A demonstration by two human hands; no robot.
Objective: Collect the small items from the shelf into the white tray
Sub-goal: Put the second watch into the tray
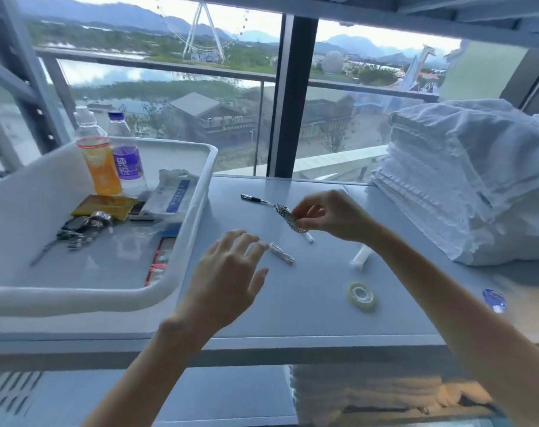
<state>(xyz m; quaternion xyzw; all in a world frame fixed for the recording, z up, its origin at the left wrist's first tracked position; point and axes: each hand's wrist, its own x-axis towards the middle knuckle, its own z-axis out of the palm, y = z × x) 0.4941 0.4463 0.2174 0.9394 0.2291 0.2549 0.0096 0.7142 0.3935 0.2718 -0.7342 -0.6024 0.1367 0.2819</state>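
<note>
The shelf [293,306] runs wide across the view, with its front edge nearest the person and a window behind its far edge. A tall stack of folded white towels [465,180] fills its right end. The white tray [77,298] takes up the left end, and its right wall stands just beside the open middle stretch where both hands work. In the tray stand an orange bottle [100,167] and a purple-labelled bottle [128,164], and a wristwatch [86,223] and some flat packets lie on its floor.

Both bare forearms reach in from below. The left hand [228,272] hovers palm down over the shelf near the tray's right wall. Its fingers are spread and relaxed and hold nothing. Their tips are just beside a small white wrapped piece [280,253], which lies slanting from upper left to lower right.

The right hand [330,215] is raised further back, with its wrist bent. Its thumb and fingers pinch a metal watch band [285,215] by the lower end. The band is lifted off the shelf, and its long axis slants from upper left down to lower right.

Behind the band a black pen [256,199] lies on the shelf, with its long axis pointing left and slightly away. A roll of clear tape [360,295] lies flat toward the front edge, with bare shelf around it. A small white tube [359,257] lies under the right forearm. A little blue packet [494,298] sits at the right, near the foot of the towels.
</note>
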